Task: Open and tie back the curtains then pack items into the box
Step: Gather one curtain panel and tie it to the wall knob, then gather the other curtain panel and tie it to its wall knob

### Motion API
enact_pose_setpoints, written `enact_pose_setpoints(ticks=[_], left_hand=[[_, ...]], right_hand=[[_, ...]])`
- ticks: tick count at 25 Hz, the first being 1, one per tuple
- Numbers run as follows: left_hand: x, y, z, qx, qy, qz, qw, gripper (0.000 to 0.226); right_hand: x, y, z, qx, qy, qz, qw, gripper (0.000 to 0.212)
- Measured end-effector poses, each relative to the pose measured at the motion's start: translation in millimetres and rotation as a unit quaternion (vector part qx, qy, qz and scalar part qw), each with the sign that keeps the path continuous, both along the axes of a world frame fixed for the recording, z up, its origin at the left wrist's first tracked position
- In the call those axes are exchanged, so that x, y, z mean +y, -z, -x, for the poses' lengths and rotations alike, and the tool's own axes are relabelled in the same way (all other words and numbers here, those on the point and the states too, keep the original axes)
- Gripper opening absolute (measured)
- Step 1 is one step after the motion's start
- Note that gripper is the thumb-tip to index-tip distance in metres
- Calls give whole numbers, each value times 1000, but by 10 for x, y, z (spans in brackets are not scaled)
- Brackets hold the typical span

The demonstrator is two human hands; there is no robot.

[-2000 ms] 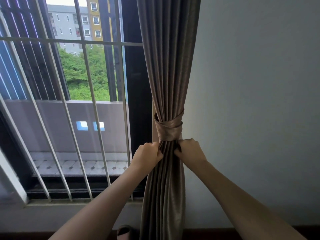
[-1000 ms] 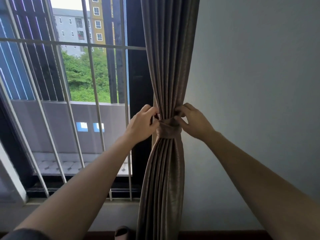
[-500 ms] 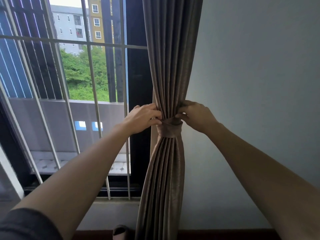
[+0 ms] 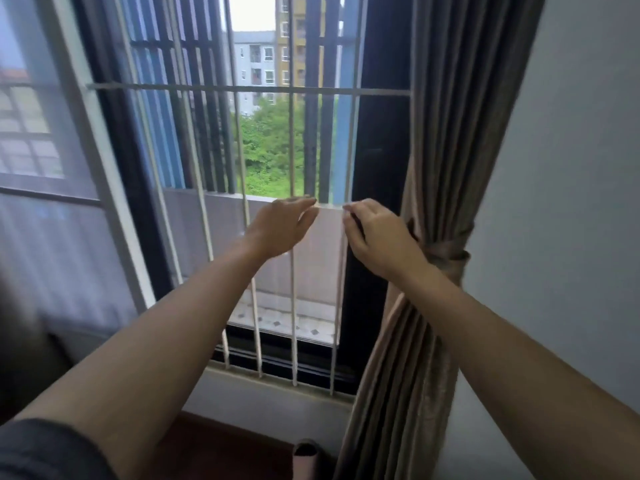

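A brown-grey curtain (image 4: pixel 453 140) hangs gathered at the right edge of the window, cinched by a tieback band (image 4: pixel 450 256) of the same cloth. My right hand (image 4: pixel 379 235) is just left of the band, fingers loosely curled and empty, its back partly covering the band's left side. My left hand (image 4: pixel 280 226) is raised further left in front of the window bars, fingers relaxed and holding nothing. Both hands are off the curtain. No box is in view.
White window bars (image 4: pixel 292 271) stand in front of the glass, with a dark frame (image 4: pixel 377 161) beside the curtain. A grey wall (image 4: pixel 561 202) fills the right. A small brownish object (image 4: pixel 306 459) sits on the dark floor below the curtain.
Both hands have let go of the tieback and moved left, away from the curtain. The view has swung left, so the curtain now stands at the right.
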State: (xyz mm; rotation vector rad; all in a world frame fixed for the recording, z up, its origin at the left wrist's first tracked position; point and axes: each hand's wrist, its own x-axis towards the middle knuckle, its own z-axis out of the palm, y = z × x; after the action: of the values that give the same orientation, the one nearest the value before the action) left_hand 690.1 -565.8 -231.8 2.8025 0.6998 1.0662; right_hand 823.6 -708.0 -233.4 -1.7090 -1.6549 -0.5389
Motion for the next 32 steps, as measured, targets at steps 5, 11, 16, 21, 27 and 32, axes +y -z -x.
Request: enact_pose_setpoints(ticks=[5,11,16,21,27,32], left_hand=[[695,359,577,166,-166,57,970,65],[1394,442,1272,182,-312,182,915,59],[1790,-129,2066,169,-398,204,878,57],[2219,-350,3182,161,-475,209,840,53],[3002,-487,4821,124,-540,239,797,55],[3544,-503,5730,95,-572,245,777,54]], right_hand=[[1010,423,386,64,-58,64,994,49],[2041,332,813,20,-189,210,959,64],[2877,-254,1458,-19,-284,240,928,63],[3786,-412,2614,-45,-368,250,894,62],[4847,-449,4255,-28,-428,254,867,60],[5505,-350,5241,-7,-436,256,863,61]])
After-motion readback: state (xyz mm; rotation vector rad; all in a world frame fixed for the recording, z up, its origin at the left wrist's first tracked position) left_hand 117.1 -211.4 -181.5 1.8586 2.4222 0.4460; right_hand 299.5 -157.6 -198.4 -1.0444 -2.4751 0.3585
